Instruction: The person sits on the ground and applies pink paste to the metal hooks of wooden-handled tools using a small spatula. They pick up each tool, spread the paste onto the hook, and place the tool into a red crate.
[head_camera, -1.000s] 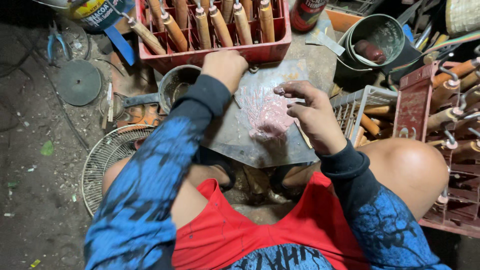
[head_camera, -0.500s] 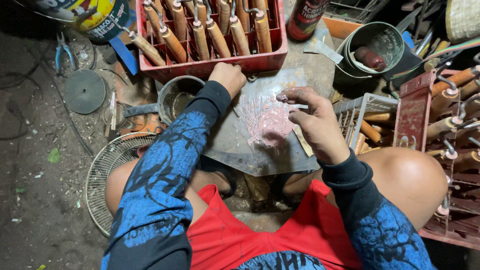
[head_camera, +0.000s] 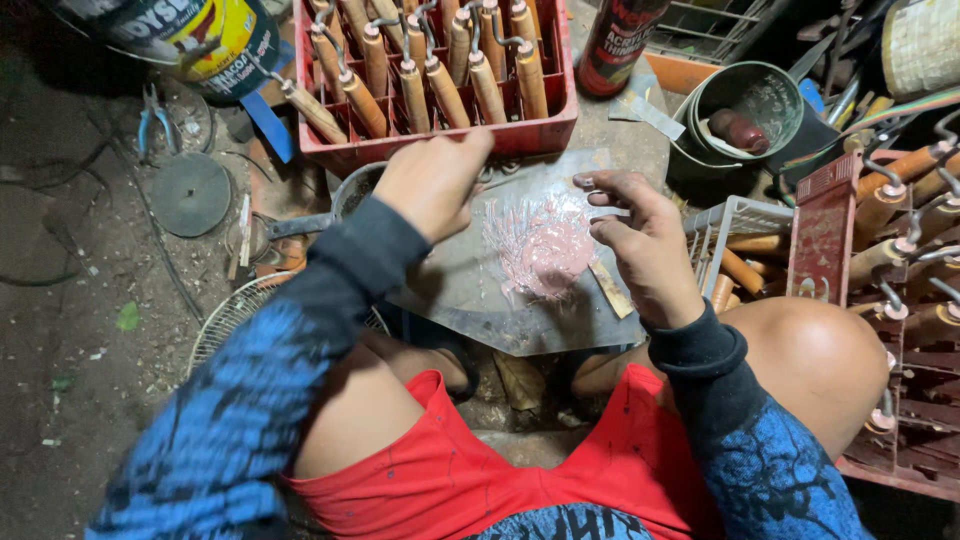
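My left hand (head_camera: 432, 182) hovers at the front edge of a red crate (head_camera: 440, 148) full of wooden handles with metal hooks (head_camera: 415, 85). Its fingers curl away from me, so what they hold is hidden. My right hand (head_camera: 645, 245) is over the right side of a grey metal plate (head_camera: 450, 290) on the ground between my knees. Its fingers are bent and apart, and I see nothing in them. A smear of pink paste (head_camera: 540, 245) covers the middle of the plate. A small wooden stick (head_camera: 610, 290) lies on the plate beside the right hand.
A paint can (head_camera: 190, 35), pliers (head_camera: 155, 115), a grinding disc (head_camera: 190, 195) and a wire fan guard (head_camera: 235, 310) lie at the left. A dark spray can (head_camera: 620, 40) and a grey bucket (head_camera: 750, 105) stand at the back right. A white basket (head_camera: 725, 225) and a second red crate (head_camera: 830, 230) of handles are at the right.
My left hand has drawn back a little from the crate's edge toward the plate. My right hand stays over the plate, its fingers shifting slightly.
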